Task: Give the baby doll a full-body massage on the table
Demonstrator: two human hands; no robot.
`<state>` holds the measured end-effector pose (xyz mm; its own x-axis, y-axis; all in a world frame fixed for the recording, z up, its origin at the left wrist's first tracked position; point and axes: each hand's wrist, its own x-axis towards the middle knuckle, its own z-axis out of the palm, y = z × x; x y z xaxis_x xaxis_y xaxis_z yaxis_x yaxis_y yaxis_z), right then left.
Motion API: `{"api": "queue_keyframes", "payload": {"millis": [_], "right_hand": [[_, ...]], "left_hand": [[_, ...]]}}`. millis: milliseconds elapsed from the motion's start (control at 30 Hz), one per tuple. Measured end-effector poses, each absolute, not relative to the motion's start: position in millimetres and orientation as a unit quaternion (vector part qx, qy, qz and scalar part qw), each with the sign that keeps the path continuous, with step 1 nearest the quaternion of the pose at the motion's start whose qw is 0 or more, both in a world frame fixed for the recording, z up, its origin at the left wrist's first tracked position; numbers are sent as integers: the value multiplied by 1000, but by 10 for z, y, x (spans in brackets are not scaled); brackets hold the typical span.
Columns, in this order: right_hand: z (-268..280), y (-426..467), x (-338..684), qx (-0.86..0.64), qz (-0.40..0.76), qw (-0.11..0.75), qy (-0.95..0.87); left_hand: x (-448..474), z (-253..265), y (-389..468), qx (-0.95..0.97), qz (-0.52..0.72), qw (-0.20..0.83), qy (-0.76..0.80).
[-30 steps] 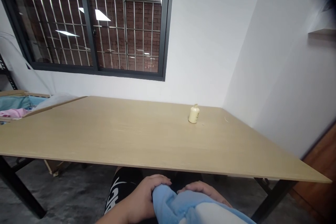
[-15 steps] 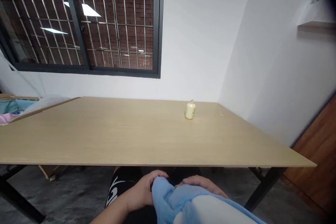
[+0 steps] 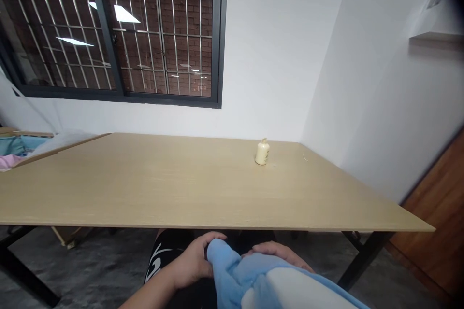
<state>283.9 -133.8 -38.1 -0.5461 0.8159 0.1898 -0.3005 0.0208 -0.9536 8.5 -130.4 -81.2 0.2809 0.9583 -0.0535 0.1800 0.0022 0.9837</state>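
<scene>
A soft blue-and-white plush toy [image 3: 253, 275] lies over my lap, below the table's front edge, and runs out of view at the bottom right. My left hand [image 3: 194, 260] is closed round a narrow, rounded blue end of it, with thumb and fingers on either side. On the toy's far side, my right hand [image 3: 275, 251] curves over the blue cloth and holds it. The plush hides the palm and most of the fingers of that hand.
A wooden table [image 3: 145, 188] stretches in front of me, with a cream pump bottle [image 3: 262, 152] towards the back. A short white thread [image 3: 305, 157] lies right of it. At the far left an open box [image 3: 36, 152] holds coloured cloth. A barred window [image 3: 163, 34] is above.
My left hand and the blue end it holds have shifted slightly up and to the left. The right hand stays almost where it was.
</scene>
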Motion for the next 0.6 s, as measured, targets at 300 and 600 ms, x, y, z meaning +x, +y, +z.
{"api": "queue_keyframes", "payload": {"millis": [300, 600], "right_hand": [[-260, -1352, 2821, -175, 690, 424, -560], [-286, -1311, 2822, -191, 691, 418, -558]], "left_hand": [[129, -831, -1292, 568, 427, 564, 420], [79, -881, -1346, 606, 456, 413, 504]]}}
